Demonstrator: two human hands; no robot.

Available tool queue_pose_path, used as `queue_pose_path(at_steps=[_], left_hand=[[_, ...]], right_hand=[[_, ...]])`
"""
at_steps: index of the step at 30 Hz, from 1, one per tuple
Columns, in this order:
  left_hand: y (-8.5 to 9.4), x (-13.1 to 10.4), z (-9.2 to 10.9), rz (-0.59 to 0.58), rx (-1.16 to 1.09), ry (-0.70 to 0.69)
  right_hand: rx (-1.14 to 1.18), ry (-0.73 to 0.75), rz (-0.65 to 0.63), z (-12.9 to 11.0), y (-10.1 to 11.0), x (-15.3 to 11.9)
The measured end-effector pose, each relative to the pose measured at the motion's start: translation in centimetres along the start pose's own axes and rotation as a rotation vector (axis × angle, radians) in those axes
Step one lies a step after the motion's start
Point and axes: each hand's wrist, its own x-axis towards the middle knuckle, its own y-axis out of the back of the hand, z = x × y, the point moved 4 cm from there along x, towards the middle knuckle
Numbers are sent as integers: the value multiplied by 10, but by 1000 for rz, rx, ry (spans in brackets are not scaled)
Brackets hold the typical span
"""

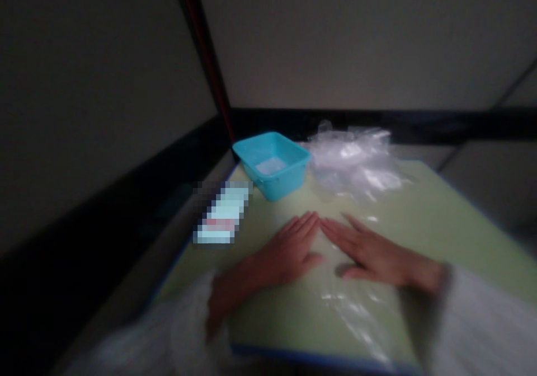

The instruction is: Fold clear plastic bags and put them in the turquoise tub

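Both hands lie flat on a clear plastic bag [352,311] spread over the yellow-green table [453,230]. My left hand [296,250] has its fingers stretched out and its thumb apart. My right hand [369,250] is also stretched flat, its fingertips almost meeting those of the left. Shiny creases run through the bag toward the table's near edge. The bag's outline is hard to make out in the dim, blurred view. Neither hand grips anything.
A turquoise plastic basket [281,186] stands at the far left of the table, with something pale inside. Beside it lies a heap of crumpled clear plastic bags [356,160]. A pixelated bright rectangle [224,214] is at the left edge. Walls [356,40] rise behind.
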Motion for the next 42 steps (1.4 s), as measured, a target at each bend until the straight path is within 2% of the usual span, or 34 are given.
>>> queue_pose_path(at_steps=[4, 9, 15, 22, 30, 35, 38, 42], left_hand=[[2, 0, -4, -27, 53, 9], [8, -1, -11, -108, 112, 98], [16, 0, -8, -166, 122, 149], [13, -1, -9, -173, 122, 144], [18, 2, -4, -202, 117, 177], [17, 2, -6, -196, 96, 187], [17, 2, -7, -172, 76, 189], [24, 3, -6, -56, 65, 186]], right_hand=[[-10, 3, -5, 1, -1, -3], [-50, -40, -45, 2, -3, -8], [-66, -59, -34, 0, 0, -11], [-76, -111, -52, 2, -2, -20], [-13, -140, -117, 4, -1, -25], [55, -160, -167, 5, 4, -25], [88, -169, -151, 5, 11, -24], [96, -170, -84, 7, 23, -22]])
